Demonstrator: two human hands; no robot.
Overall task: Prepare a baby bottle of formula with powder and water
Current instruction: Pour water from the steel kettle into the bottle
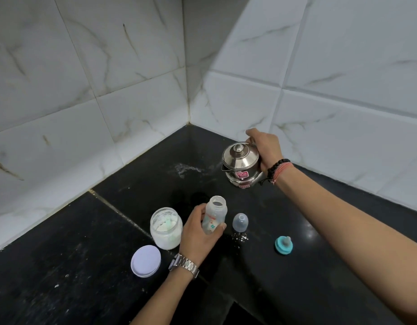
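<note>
My left hand (198, 233) grips an open, clear baby bottle (214, 213) with printed marks, tilted slightly over the black counter. To its left stands an open glass jar of white powder (165, 228). Farther back on the right, my right hand (265, 148) holds a lidded steel pot (240, 164) with a small spout and a pink sticker; its fingers wrap the far side. The bottle's clear cap (240, 222) and its teal ring with the teat (283, 245) lie on the counter to the right of the bottle.
The jar's white lid (146, 261) lies in front of the jar. Spilled powder (240, 238) dots the black counter (74, 266) near the cap and farther back. White tiled walls (132, 78) close off the corner behind. The counter's front edge runs near the bottom.
</note>
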